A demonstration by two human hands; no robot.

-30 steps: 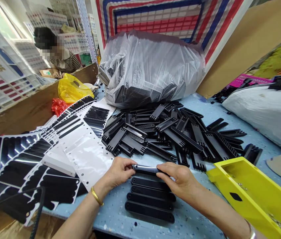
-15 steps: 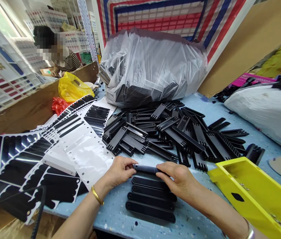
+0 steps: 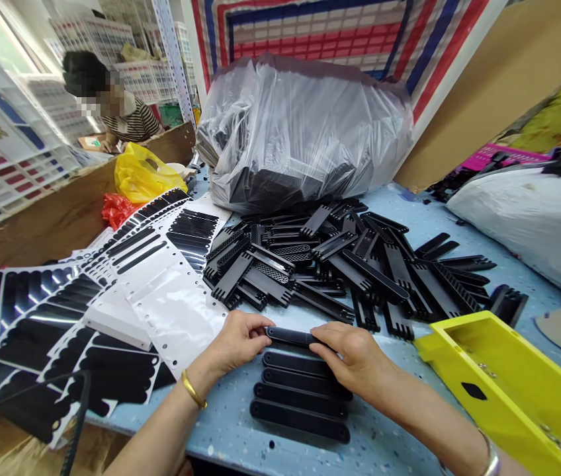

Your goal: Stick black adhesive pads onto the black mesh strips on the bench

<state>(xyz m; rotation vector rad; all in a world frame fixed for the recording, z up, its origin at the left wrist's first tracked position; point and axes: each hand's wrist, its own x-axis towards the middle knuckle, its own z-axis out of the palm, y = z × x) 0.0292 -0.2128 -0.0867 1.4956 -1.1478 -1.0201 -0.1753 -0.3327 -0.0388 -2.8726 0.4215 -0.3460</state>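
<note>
Between my two hands lies a long black plastic strip with rounded ends [image 3: 290, 336]. My left hand [image 3: 241, 338] pinches its left end between thumb and fingers. At the other end, my right hand [image 3: 352, 350] is closed on it, and the fingers cover that tip. Just below, several similar black strips [image 3: 300, 400] lie side by side in a row on the blue speckled table [image 3: 231, 430]. Beyond my hands spreads a loose heap of black slotted plastic pieces [image 3: 305, 258]. White sheets with black stickers [image 3: 161, 297] lie left of my left hand.
A yellow bin [image 3: 513, 390] with small metal bits stands at right. Behind the heap sits a large clear plastic bag [image 3: 305, 132] of dark pieces. Yellow [image 3: 146, 175] and red plastic bags lie at back left, near a person [image 3: 126, 119] in stripes. A white sack [image 3: 533, 218] leans right.
Both hands stay on the black strip in nearly the same place. The right forearm has shifted very slightly, and the strip's glossy highlight looks duller.
</note>
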